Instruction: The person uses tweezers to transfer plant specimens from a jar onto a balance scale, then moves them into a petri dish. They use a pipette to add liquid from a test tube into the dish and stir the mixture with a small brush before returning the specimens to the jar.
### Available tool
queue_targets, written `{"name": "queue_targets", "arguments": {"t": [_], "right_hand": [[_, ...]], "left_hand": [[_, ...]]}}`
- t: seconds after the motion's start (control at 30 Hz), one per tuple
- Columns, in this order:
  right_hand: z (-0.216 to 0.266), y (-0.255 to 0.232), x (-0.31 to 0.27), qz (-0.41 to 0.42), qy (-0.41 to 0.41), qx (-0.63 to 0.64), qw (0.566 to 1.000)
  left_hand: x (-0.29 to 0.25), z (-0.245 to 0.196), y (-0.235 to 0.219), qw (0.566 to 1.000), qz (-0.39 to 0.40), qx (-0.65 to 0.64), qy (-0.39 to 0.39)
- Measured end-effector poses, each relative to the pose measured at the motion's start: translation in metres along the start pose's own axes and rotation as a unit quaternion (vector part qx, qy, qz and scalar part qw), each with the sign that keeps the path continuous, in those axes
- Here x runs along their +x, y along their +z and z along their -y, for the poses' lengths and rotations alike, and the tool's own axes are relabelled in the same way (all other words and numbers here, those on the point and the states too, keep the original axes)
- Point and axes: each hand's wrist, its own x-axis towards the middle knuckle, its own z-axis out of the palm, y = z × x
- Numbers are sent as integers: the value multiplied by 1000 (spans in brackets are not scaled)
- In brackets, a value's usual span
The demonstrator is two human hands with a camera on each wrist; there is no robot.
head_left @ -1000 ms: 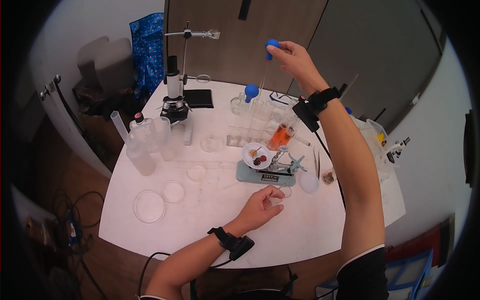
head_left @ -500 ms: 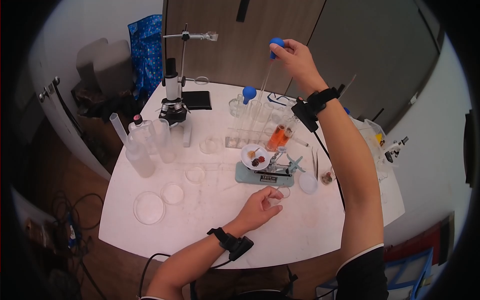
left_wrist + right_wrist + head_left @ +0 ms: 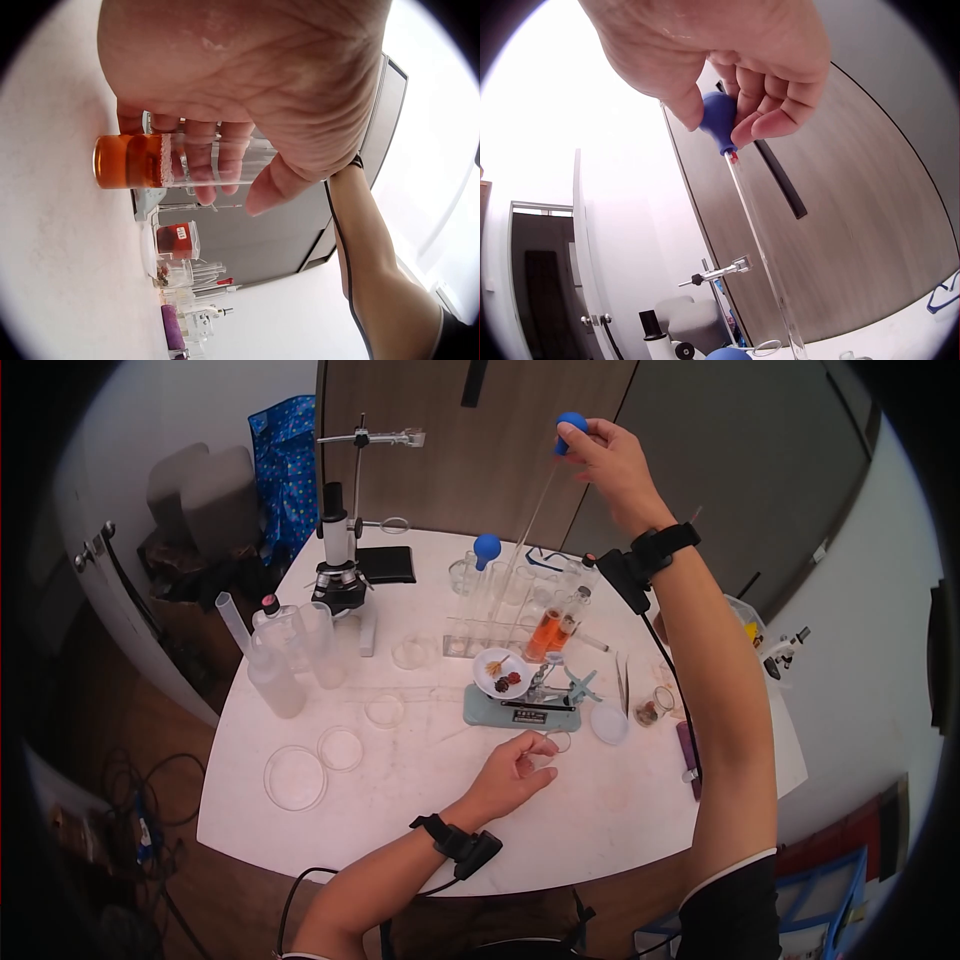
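My right hand [image 3: 622,472] is raised high at the back of the table. Its thumb and fingers pinch the blue rubber bulb [image 3: 718,118] of a long glass pipette [image 3: 754,232]. The pipette slants down and left toward clear tubes in a rack [image 3: 462,647], where its lower end overlaps them. Low in front of the balance, my left hand [image 3: 505,778] curls round a flat-bottomed glass tube [image 3: 129,166]. Orange liquid with froth on top fills its lower part, and it stands upright on or close over the table. A second blue bulb [image 3: 487,547] tops another pipette beside the rack.
The teal balance [image 3: 490,710] carries a white dish [image 3: 490,685] with small dark and tan bits. Behind it stand containers of orange liquid [image 3: 545,635]. A microscope [image 3: 340,550], plastic cylinders [image 3: 318,640], glass dishes [image 3: 295,805] and tweezers [image 3: 623,685] are spread around.
My right hand has moved up and to the right, lifting the pipette. The head view has shifted slightly. My left hand stays round the tube in front of the balance.
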Motion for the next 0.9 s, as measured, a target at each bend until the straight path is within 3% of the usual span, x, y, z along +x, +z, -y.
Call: {"name": "queue_targets", "arguments": {"t": [0.6,0.9], "right_hand": [[32,-51,8,-56,-14,-5,998],[52,-105,9,-107,-36,7,994]], "left_hand": [[1,2,0,1000,1,20,3],[1,4,-2,1000,4,24,4]]}}
